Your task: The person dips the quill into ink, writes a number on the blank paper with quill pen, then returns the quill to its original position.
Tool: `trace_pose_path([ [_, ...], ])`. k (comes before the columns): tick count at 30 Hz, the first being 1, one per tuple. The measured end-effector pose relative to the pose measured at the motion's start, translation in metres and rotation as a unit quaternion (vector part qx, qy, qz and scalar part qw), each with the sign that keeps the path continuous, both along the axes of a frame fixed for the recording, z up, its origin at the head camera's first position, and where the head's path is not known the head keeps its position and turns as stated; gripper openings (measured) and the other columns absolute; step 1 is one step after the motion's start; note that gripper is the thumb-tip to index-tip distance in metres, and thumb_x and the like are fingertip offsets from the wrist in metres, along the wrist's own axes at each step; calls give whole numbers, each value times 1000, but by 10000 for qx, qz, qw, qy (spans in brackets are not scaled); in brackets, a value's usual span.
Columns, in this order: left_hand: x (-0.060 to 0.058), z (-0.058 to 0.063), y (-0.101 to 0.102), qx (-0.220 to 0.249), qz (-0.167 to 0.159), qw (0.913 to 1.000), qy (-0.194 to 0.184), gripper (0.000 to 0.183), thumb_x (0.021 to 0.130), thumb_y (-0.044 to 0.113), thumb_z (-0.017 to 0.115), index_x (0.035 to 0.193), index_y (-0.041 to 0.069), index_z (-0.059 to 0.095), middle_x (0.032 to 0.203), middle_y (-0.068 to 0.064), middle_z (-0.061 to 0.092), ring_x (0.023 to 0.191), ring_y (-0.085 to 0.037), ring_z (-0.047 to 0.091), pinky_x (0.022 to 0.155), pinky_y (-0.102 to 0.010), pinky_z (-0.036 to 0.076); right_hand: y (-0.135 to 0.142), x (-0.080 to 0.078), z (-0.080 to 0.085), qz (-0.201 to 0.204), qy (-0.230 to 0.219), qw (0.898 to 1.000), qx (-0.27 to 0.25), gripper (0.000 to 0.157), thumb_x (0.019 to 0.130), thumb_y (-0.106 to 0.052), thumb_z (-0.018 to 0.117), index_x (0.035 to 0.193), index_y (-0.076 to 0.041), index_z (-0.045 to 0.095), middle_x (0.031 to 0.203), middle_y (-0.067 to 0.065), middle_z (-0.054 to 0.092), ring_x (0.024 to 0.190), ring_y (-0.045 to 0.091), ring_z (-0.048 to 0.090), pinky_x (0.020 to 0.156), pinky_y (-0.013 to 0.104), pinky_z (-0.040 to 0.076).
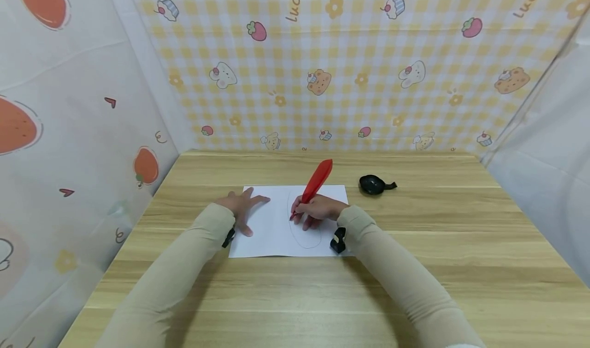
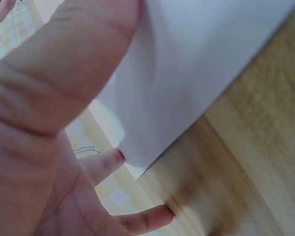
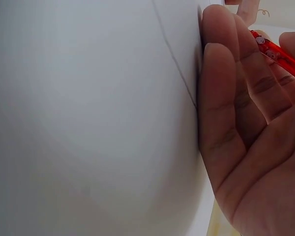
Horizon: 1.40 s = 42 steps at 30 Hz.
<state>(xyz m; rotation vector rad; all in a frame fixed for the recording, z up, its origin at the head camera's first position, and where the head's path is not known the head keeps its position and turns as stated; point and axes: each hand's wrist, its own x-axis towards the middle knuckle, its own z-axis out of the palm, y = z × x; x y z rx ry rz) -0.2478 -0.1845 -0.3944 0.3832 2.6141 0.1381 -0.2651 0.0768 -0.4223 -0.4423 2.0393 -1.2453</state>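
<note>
A sheet of white paper (image 1: 265,243) lies on the wooden table. My left hand (image 1: 241,208) rests over its left side with the fingers spread; in the left wrist view, fingertips (image 2: 119,156) touch the paper's corner and the table beside it. With my right hand (image 1: 320,208) I pinch a red feather-topped pen (image 1: 318,179), its tip down at the paper. A thin curved outline (image 1: 299,244), like part of a tall oval, runs around and under that hand. In the right wrist view the pen's red barrel (image 3: 285,61) carries a small printed pattern, and the lower fingers lie against the sheet.
A small black pan-shaped dish (image 1: 372,185) with a short handle stands right of the paper's far corner. Behind the table (image 1: 276,297) hangs a yellow checked cloth (image 1: 295,50); pale cloths hang at both sides. Dark devices (image 1: 338,240) sit at my wrists.
</note>
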Motion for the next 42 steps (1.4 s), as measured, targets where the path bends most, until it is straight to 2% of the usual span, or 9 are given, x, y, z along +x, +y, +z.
trace_pose_path([
  [10, 0, 0, 0, -39, 57, 10000, 15, 107, 63, 35, 91, 151, 36, 30, 160, -18, 7, 130, -57, 24, 81, -65, 44, -1, 0, -1, -24, 14, 10000, 18, 15, 99, -18, 52, 105, -10, 62, 90, 7, 69, 64, 20, 66, 59, 29, 51],
  [19, 9, -3, -3, -70, -17, 10000, 40, 105, 64, 38, 90, 151, 34, 31, 160, -19, 9, 129, -58, 27, 78, -63, 47, 0, 4, -4, 87, 63, 9999, -82, 15, 99, -19, 52, 108, -10, 61, 91, 7, 70, 66, 21, 67, 60, 30, 52],
  [23, 6, -1, -3, -34, -60, 9998, 167, 104, 66, 36, 90, 151, 34, 30, 160, -19, 8, 129, -57, 27, 79, -63, 46, 2, 2, 1, -94, 157, 9998, -91, 16, 99, -18, 52, 107, -11, 62, 91, 7, 71, 67, 22, 67, 61, 30, 52],
  [27, 4, 1, -2, -66, -88, 9998, 147, 105, 65, 38, 90, 151, 34, 30, 160, -19, 9, 129, -58, 28, 79, -64, 46, 5, -1, 3, -97, 201, 9997, -58, 15, 99, -18, 52, 108, -11, 62, 92, 8, 71, 70, 24, 67, 64, 31, 52],
  [38, -1, -4, -4, -36, -132, 9998, 135, 107, 63, 37, 91, 151, 33, 30, 159, -21, 8, 128, -59, 27, 79, -65, 45, 18, -7, 8, -126, 264, 9996, 57, 17, 99, -22, 53, 109, -12, 62, 94, 8, 70, 75, 25, 68, 67, 34, 53],
  [42, 0, -3, -3, -23, -129, 9999, 95, 106, 64, 36, 91, 151, 32, 30, 159, -21, 7, 129, -60, 25, 79, -66, 45, 24, -8, 9, -170, 301, 9993, 103, 16, 99, -21, 52, 108, -13, 62, 94, 8, 71, 75, 24, 69, 67, 32, 52],
])
